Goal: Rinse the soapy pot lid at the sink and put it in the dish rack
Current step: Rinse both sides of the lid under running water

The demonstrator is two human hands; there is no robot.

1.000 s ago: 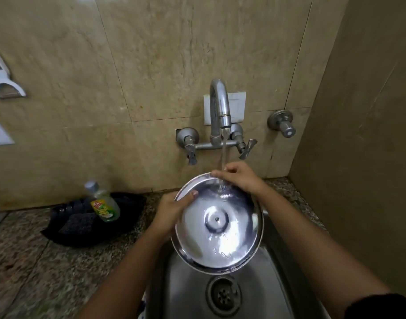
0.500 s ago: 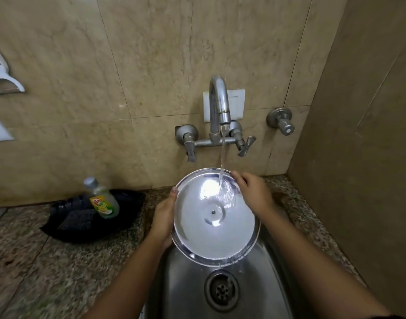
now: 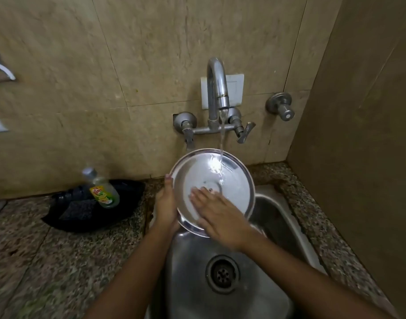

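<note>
A round steel pot lid (image 3: pixel 229 183) is tilted toward me above the steel sink (image 3: pixel 278 217), its inner face showing. Water runs from the wall tap (image 3: pixel 217 88) onto the lid's upper part. My left hand (image 3: pixel 166 203) grips the lid's left rim, thumb on the edge. My right hand (image 3: pixel 217 212) lies flat on the lid's inner face, fingers spread near the centre, covering its lower right part. No dish rack is in view.
A dish soap bottle (image 3: pixel 103 189) leans in a black tray (image 3: pixel 128 203) with a dark scrub pad (image 3: pixel 78 209) on the granite counter, left of the sink. The drain (image 3: pixel 222 273) sits below the hands. A wall stands close on the right.
The right hand has slid from the lid's top right rim down across its inner face to the centre and lower part. The lid stays under the running water, held by the left hand.
</note>
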